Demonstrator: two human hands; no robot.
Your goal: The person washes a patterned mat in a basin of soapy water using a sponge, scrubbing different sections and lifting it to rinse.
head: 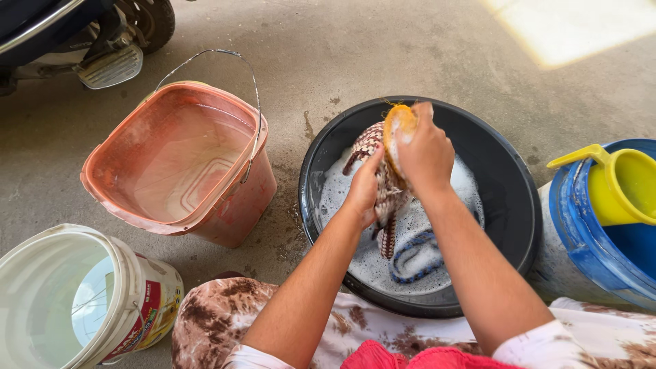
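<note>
Both hands over soapy basin [509, 205]: left hand [364, 195] gripping checked cloth [383, 184], right hand [425, 154] clutching yellow scrubber [398, 126] against it

— Any packages, labels, signs or screens here?

— Just one label. It sits on the side of the white bucket [75, 301] at the lower left, on the concrete floor [383, 48].

— What does the label [147, 321] look like?

— A printed band wrapped around the bucket's curved wall, mostly red, with yellow, blue and white patches. Only part of it shows.

— No screens or signs?

— None visible.
</note>
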